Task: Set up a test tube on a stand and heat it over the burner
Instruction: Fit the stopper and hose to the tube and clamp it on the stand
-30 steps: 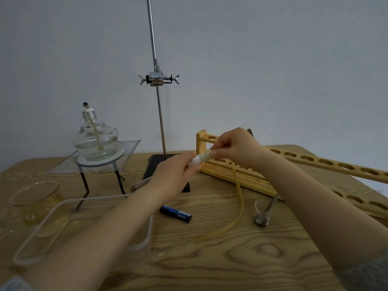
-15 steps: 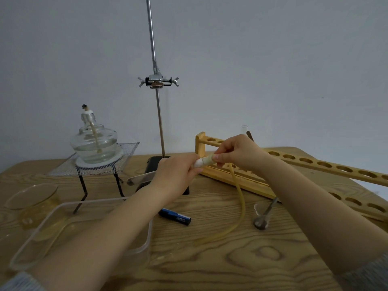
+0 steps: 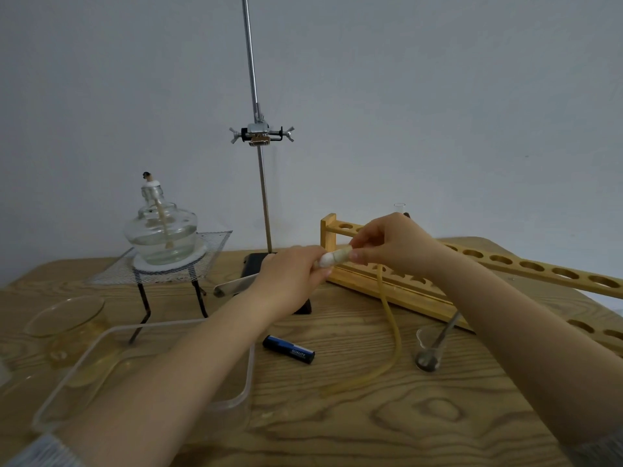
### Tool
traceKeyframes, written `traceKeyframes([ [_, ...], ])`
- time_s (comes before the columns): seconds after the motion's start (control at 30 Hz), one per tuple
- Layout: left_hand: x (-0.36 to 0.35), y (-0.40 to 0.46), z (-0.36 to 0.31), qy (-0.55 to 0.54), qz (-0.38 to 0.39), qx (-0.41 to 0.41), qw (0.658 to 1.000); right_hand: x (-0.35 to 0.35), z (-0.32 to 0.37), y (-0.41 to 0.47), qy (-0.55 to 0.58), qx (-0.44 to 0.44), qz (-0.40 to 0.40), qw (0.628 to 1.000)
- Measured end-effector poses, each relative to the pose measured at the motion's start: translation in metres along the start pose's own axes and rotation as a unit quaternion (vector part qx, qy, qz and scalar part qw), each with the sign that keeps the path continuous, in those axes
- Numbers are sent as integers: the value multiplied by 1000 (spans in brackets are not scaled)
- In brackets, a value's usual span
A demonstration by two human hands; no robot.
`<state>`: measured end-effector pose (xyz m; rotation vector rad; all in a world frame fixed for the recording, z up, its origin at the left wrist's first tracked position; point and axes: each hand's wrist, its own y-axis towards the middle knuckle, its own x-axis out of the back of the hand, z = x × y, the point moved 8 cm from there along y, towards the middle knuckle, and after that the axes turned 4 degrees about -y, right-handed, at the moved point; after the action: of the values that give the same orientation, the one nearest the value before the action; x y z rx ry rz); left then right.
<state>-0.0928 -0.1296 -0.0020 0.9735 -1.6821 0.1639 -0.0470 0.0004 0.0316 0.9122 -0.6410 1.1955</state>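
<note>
Hands meet mid-frame in our one head view: the left hand (image 3: 290, 274) grips the test tube (image 3: 236, 285) level above the worktop (image 3: 371, 416) while the right hand (image 3: 387, 244) pinches the white stopper (image 3: 332, 258) at its mouth, we judge to seat it. The stand clamp (image 3: 259, 134) waits bare, the burner (image 3: 160, 230) aside on its mesh.

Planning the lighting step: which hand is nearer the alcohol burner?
Left. The left hand is right of the alcohol burner, past the stand; the right hand is farther right, by the rack.

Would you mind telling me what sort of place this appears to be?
Probably a school chemistry bench: a spirit burner on a tripod, a retort stand with clamp, and a wooden test tube rack.
</note>
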Motion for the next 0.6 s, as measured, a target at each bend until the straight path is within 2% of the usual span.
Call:
traceKeyframes([
  [0.1,2,1,-3,4,-12,-8,1000,6,3,-1,-41,12,-12,999],
  [0.3,3,-3,-9,-4,-55,-18,998,6,3,-5,37,23,-10,999],
  [0.47,4,-4,-14,22,-68,-28,997,1,-6,-7,42,8,-14,999],
  [0.6,2,-3,-15,52,-40,-30,997,-2,-6,-6,-40,0,-2,999],
])
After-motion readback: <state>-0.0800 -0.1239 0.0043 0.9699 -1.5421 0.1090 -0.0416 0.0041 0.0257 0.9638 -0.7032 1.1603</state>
